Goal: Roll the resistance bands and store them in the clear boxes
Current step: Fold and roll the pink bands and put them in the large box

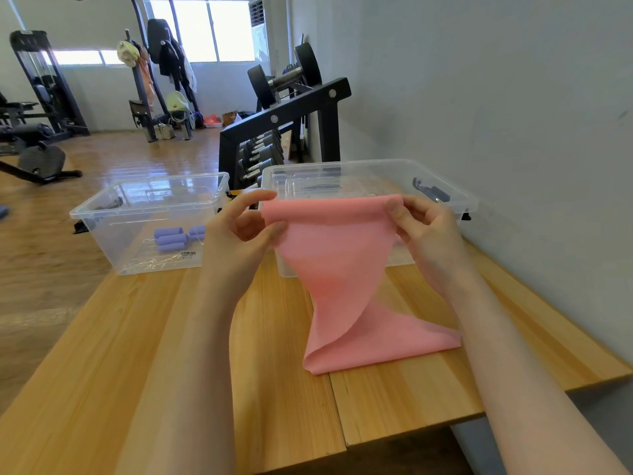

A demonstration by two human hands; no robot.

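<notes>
1. Left clear box (pixel 113 214): a lidless rectangular tub of transparent, glossy plastic standing on the far left part of the desk (pixel 164 337). Several rolled purple bands (pixel 173 238), short matte cylinders, lie together on its floor near the right wall, beside a barcode sticker.
2. Desk: pale wooden planks with lengthwise grain, a seam running between two boards.
3. Left hand (pixel 241 231): bare forearm reaching up from the lower edge of the view, palm turned inward. Thumb and curled fingers pinch the upper left corner of the pink band (pixel 337 269).
4. Pink band: a wide, thin, matte sheet held raised in front of the right box, its top edge stretched flat between the two hands. Below them it narrows, twists once and hangs down; its lower end lies folded over on the desk.
5. Right clear box (pixel 455 197): a second transparent tub, just beside the first and next to the wall, with a dark latch on its right rim. Its contents cannot be told behind the band.
6. Right hand (pixel 424 228): forearm coming in from the lower right, fingers curled, thumb on top, pinching the band's upper right corner.
</notes>
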